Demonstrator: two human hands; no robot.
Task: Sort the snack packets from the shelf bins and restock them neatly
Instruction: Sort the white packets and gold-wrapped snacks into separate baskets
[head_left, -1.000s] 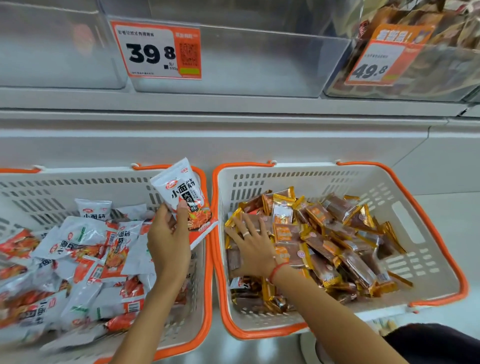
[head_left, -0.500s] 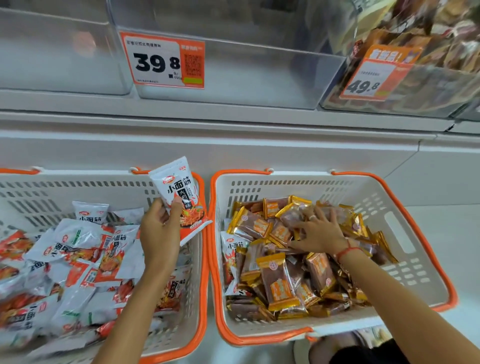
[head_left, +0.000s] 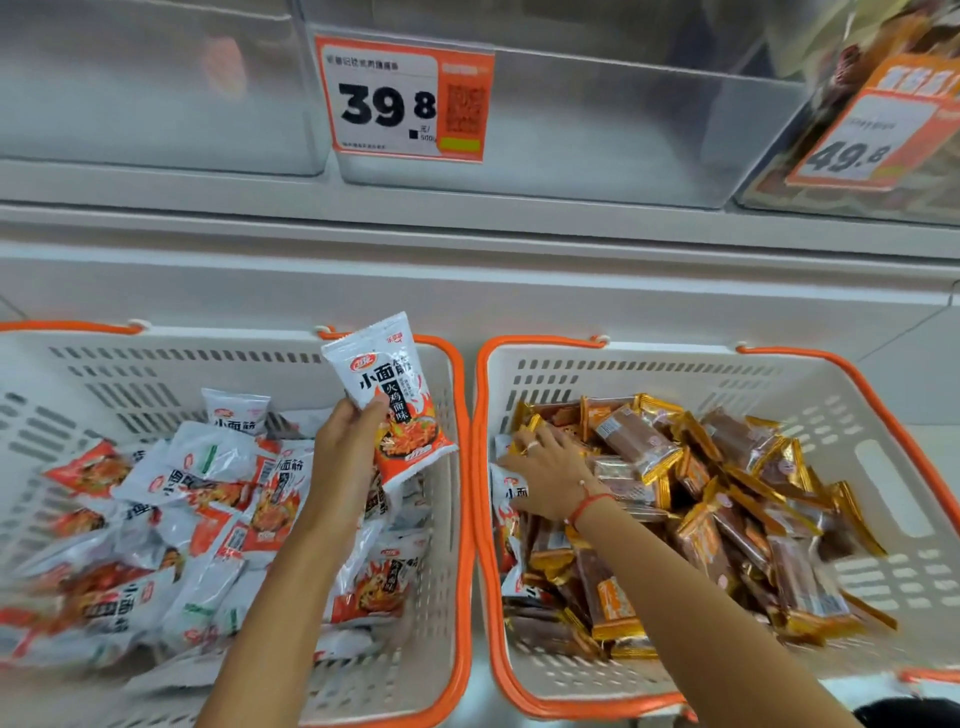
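My right hand (head_left: 553, 475) swings back from mid-pile to the right basket's (head_left: 883, 525) left wall, fingers flat over a stray white packet (head_left: 511, 491), nothing pinched yet; left hand (head_left: 345, 457) still grips the sorted packet (head_left: 392, 400) above the left basket (head_left: 441, 571).

Left basket (head_left: 31, 364) cut off, blurred
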